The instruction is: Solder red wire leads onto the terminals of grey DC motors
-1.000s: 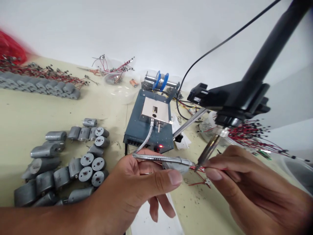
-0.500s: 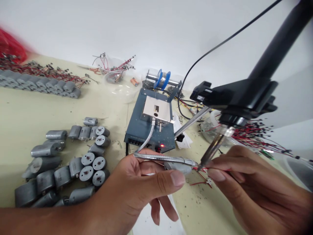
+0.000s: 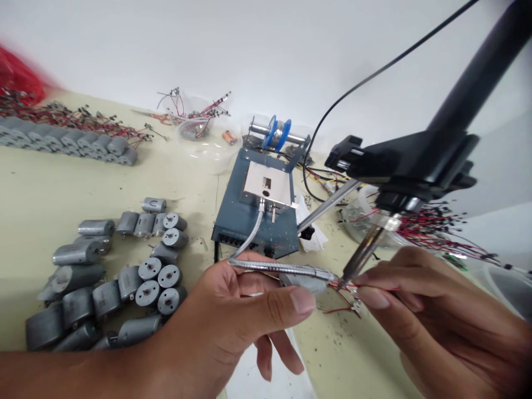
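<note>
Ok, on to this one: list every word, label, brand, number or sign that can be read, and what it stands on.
Legible text: none.
Blue-grey machine: faint print seems to run along its front edge, too small and blurred to read.
Loose motors: any markings are too faint to make out.
Motor in the left hand: no readable text on the part that shows.

Bright, diffuse light falls evenly across the pale cream-yellow desk [image 3: 174,180], its source out of frame. We notice soft shadows under the grey cylindrical metal motors [image 3: 77,253] and small glints on the clear round plastic dish [image 3: 210,156]. The crumpled red plastic bag [image 3: 17,77] smears at the left edge; wide-angle distortion stretches the bare right hand [image 3: 436,313] toward a darkened, blurry corner.
</note>
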The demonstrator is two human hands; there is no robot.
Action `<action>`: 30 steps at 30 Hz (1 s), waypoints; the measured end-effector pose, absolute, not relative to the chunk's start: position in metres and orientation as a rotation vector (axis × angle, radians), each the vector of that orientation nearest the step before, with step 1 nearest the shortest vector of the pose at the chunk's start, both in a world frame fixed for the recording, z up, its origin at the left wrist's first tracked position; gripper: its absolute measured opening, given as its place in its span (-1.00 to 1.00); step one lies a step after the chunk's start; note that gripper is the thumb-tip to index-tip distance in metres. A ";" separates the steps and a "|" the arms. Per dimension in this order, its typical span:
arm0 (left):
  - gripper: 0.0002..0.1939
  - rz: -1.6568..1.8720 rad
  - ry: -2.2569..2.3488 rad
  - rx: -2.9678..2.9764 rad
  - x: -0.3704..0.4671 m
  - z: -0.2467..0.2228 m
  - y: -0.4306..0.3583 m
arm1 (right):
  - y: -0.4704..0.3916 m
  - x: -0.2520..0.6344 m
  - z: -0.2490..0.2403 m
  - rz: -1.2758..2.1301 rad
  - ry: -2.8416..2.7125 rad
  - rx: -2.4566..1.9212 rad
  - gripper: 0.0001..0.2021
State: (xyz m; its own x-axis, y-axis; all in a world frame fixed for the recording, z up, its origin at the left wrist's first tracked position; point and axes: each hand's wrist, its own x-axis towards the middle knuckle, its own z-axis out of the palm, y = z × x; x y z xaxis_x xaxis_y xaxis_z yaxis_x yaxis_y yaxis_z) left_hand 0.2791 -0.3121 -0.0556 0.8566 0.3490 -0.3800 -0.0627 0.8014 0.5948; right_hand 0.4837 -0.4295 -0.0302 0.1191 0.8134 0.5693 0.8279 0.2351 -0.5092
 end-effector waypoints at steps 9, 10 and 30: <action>-0.60 0.232 0.477 0.593 0.279 -0.056 -0.312 | -0.430 0.486 -0.029 -0.025 -1.714 -1.537 -0.82; -0.62 0.234 0.474 0.596 0.279 -0.057 -0.312 | -0.430 0.486 -0.029 -0.027 -1.717 -1.532 -0.83; -0.66 0.229 0.452 0.616 0.278 -0.047 -0.311 | -0.429 0.485 -0.027 -0.046 -1.699 -1.523 -0.85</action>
State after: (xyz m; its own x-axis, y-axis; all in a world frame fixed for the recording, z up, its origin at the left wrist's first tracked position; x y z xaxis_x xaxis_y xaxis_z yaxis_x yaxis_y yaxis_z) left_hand 0.2776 -0.3109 -0.0474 0.8784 0.3374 -0.3386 -0.0736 0.7954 0.6016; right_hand 0.4848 -0.4291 -0.0266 0.0835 0.8061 0.5859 0.8365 0.2629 -0.4808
